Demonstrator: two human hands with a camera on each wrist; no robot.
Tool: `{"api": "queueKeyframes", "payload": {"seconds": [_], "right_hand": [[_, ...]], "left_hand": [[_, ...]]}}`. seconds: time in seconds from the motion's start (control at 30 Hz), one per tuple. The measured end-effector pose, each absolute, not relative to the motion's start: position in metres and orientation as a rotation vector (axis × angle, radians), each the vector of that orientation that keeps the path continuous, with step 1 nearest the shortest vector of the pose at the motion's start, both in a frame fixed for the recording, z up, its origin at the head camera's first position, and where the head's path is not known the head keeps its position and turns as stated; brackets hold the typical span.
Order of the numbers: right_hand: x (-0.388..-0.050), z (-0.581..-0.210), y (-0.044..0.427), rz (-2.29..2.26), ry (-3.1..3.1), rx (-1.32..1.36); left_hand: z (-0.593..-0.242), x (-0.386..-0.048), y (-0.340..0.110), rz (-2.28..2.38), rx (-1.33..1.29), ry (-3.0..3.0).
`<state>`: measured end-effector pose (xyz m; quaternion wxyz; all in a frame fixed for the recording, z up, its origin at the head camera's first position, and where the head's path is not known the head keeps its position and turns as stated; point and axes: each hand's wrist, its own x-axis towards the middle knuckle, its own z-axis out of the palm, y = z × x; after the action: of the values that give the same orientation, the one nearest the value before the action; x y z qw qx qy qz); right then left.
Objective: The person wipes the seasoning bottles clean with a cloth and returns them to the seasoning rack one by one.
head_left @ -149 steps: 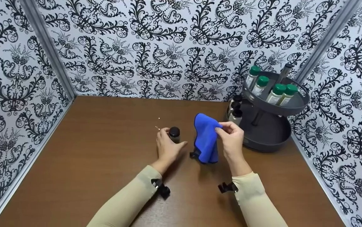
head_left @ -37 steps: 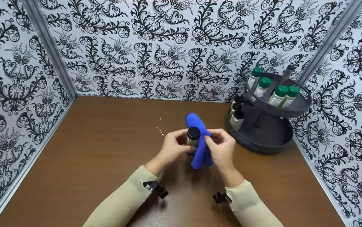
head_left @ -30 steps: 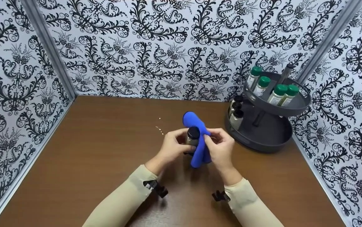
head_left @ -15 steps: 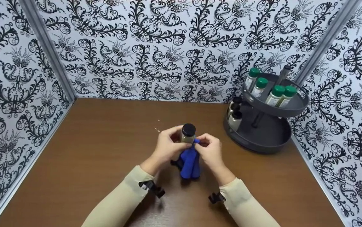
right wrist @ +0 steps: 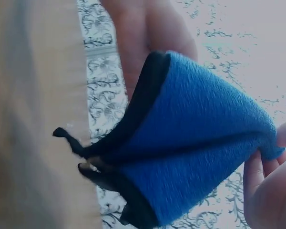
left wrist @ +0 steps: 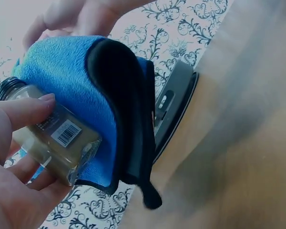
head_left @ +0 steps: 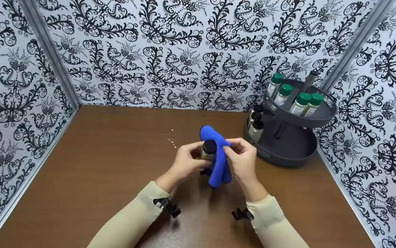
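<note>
My left hand grips a glass spice jar with a black cap, its fingers and thumb around the sides. A brownish-grey filling and a barcode label show through in the left wrist view, where the jar leans tilted. Against its right side lies a blue cloth with a black edge. My right hand pinches the cloth between thumb and fingers near the jar's cap. In the right wrist view the folded cloth hangs from those fingertips and hides the jar.
A dark two-tier round stand is at the right. Several green-capped jars stand on its upper tier, black-capped jars on the lower. Pale crumbs lie on the brown table. Patterned walls enclose the back and sides.
Five seconds ago the cloth hung apart from the jar; now it touches it. Over the last half second the right hand has moved up and right, and the cloth rises beside the jar.
</note>
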<state>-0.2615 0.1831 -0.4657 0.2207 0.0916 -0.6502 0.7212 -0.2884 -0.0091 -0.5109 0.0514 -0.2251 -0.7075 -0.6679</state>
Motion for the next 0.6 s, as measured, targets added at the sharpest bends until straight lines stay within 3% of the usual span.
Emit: {"api": "queueKeyframes", "payload": {"seconds": [0.6], "right_hand": [[-0.278, -0.509, 0.169, 1.973, -2.092, 0.174]], "left_hand": [[-0.494, -0.284, -0.013, -2.146, -0.559, -1.995]]}}
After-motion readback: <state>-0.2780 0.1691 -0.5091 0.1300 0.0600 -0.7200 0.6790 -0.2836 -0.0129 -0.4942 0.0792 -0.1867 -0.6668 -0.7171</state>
